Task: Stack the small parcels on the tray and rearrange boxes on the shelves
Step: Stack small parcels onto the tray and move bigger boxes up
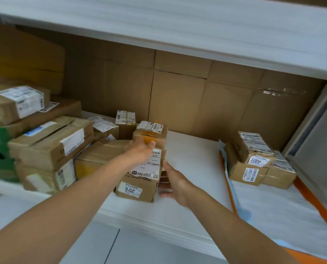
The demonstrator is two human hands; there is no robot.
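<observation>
Centrally, three stacked parcels (138, 189): left fingers (151, 145) round the topmost (151, 128), right fingers (165, 185) flat alongside.

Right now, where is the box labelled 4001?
In the head view, the 4001 box sits at the right side of the shelf, atop the 7632307 box on the orange-edged tray, near the right wall.

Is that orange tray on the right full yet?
No, far from full. A few small parcels sit stacked at its far end, and the rest of the tray shows bare white lining.
</observation>
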